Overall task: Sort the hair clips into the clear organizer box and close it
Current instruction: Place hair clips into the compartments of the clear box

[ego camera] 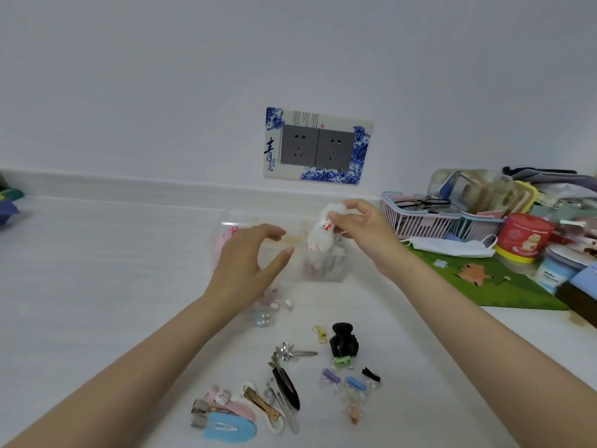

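A clear organizer box [323, 270] stands on the white counter with its lid up; small clips lie in its right compartment and a pink clip [226, 240] in its left. My right hand [365, 234] pinches a fluffy white animal hair clip [319, 237] just above the right compartment. Over the left half of the box hovers my left hand [248, 260], fingers curved and apart, holding nothing. Nearer to me lie loose clips: a black claw clip [344, 341], a black snap clip [287, 388], a blue snap clip [226, 428], several tiny coloured clips [355, 383].
A pink basket [420, 224] with glasses, a face mask [449, 247], a red tin [523, 237] and jars crowd the right side on a green mat [484, 286]. A double wall socket [316, 147] is behind the box. Translucent clips [268, 312] lie beside my left wrist.
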Motion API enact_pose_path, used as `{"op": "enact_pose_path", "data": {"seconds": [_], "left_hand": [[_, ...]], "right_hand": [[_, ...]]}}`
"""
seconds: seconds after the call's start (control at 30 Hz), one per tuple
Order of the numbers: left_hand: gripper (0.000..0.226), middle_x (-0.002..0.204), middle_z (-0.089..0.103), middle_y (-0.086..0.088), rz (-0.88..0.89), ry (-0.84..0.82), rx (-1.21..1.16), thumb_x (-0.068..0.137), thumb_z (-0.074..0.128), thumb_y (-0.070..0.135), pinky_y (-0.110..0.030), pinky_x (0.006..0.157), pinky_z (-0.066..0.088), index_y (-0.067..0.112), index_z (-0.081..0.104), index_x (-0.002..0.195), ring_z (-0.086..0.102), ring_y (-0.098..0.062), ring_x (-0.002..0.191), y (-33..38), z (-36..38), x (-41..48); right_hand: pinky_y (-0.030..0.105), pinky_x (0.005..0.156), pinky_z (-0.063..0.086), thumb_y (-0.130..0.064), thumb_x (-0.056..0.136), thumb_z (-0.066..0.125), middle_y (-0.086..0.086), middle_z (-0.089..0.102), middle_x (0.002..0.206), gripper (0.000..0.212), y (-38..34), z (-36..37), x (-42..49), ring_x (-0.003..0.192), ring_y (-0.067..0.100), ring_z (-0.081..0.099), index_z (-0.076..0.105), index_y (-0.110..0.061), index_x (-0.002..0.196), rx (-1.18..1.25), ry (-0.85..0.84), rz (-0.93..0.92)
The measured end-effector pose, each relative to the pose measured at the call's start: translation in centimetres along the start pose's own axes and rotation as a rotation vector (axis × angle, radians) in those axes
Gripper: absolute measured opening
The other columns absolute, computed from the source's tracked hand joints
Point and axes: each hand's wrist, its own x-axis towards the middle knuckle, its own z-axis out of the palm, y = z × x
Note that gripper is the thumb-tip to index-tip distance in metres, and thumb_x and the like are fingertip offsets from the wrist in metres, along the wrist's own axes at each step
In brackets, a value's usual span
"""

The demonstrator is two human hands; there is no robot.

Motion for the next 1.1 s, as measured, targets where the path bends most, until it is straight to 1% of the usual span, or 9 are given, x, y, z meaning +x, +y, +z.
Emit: {"op": "enact_pose_path", "data": {"seconds": [0.1,0.23,0.4,0.47,0.57,0.67,0.83,0.93,1.1], "left_hand": [[0.057,0.121,0.061,0.004,0.065,-0.055,0.159,0.082,0.041,0.058,-0.022,0.106,0.021,0.020,0.055,0.122,0.051,-0.013,0.116,-2.0,0.5,-0.6],[0.063,0.123,0.058,0.002,0.080,-0.100,0.220,0.081,0.037,0.061,-0.022,0.101,0.023,0.021,0.050,0.128,0.047,-0.018,0.119,-3.3,1.0,-0.7],[0.057,0.118,0.061,0.001,0.140,-0.065,0.225,0.083,0.039,0.054,-0.023,0.101,0.020,0.016,0.054,0.122,0.041,-0.009,0.113,-3.3,1.0,-0.7],[0.055,0.117,0.061,0.002,0.163,-0.063,0.241,0.084,0.038,0.053,-0.024,0.103,0.017,0.017,0.056,0.121,0.039,-0.007,0.112,-3.3,1.1,-0.8],[0.054,0.116,0.061,0.003,0.165,-0.066,0.251,0.084,0.037,0.054,-0.025,0.104,0.015,0.019,0.056,0.120,0.038,-0.006,0.112,-3.3,1.2,-0.8],[0.054,0.117,0.060,0.003,0.159,-0.071,0.259,0.083,0.037,0.054,-0.024,0.104,0.016,0.020,0.056,0.121,0.040,-0.008,0.113,-3.3,1.2,-0.8],[0.061,0.131,0.053,0.006,0.143,-0.122,0.245,0.082,0.033,0.059,-0.023,0.111,0.007,0.023,0.048,0.129,0.034,-0.012,0.130,-3.4,0.8,-1.1],[0.061,0.137,0.049,0.009,0.174,-0.115,0.198,0.082,0.035,0.060,-0.023,0.113,0.008,0.025,0.048,0.131,0.028,-0.012,0.137,-2.3,0.4,-1.3],[0.049,0.123,0.058,0.011,0.246,-0.224,0.090,0.083,0.039,0.058,-0.007,0.096,0.024,0.028,0.060,0.116,0.042,-0.002,0.120,0.3,0.4,-1.9]], "right_hand": [[0.007,0.053,0.045,-0.019,0.085,0.066,0.007,0.070,0.082,0.025,0.5,-0.2,2.6,0.070,0.012,0.062,0.054,-0.014,0.107,-0.161,0.000,-0.027],[0.025,0.055,0.042,-0.016,0.083,0.068,-0.010,0.061,0.052,0.021,2.2,0.8,4.2,0.056,0.012,0.052,0.058,-0.015,0.102,-0.330,-0.142,-0.013],[0.034,0.092,0.041,-0.029,0.081,0.068,-0.004,0.062,0.106,0.024,3.5,1.0,4.6,0.101,0.015,0.054,0.064,-0.022,0.104,-0.704,-0.117,-0.257],[0.039,0.100,0.037,-0.033,0.089,0.058,-0.003,0.068,0.106,0.018,3.1,0.7,4.1,0.104,0.016,0.056,0.068,-0.021,0.097,-0.752,-0.087,-0.339],[0.043,0.109,0.026,-0.037,0.097,0.041,-0.001,0.071,0.083,0.041,3.4,0.3,3.9,0.094,0.018,0.059,0.069,-0.015,0.076,-0.945,-0.178,-0.382],[0.036,0.114,0.005,-0.040,0.099,0.027,0.002,0.069,0.092,0.052,3.8,0.4,3.8,0.121,0.012,0.049,0.065,-0.008,0.083,-1.109,-0.290,-0.338],[0.040,0.111,0.025,-0.037,0.097,0.040,-0.010,0.064,0.095,0.035,2.3,0.3,1.1,0.104,0.011,0.053,0.068,-0.016,0.096,-0.905,-0.283,-0.385],[0.023,0.097,0.039,-0.035,0.089,0.058,-0.010,0.066,0.110,0.020,1.3,-0.6,-2.7,0.106,0.003,0.055,0.069,-0.023,0.102,-0.505,-0.242,-0.296],[0.014,0.094,0.041,-0.029,0.081,0.071,-0.013,0.070,0.106,0.024,2.2,-3.0,-8.5,0.102,-0.002,0.060,0.068,-0.027,0.104,-0.496,-0.587,-0.077]]}}
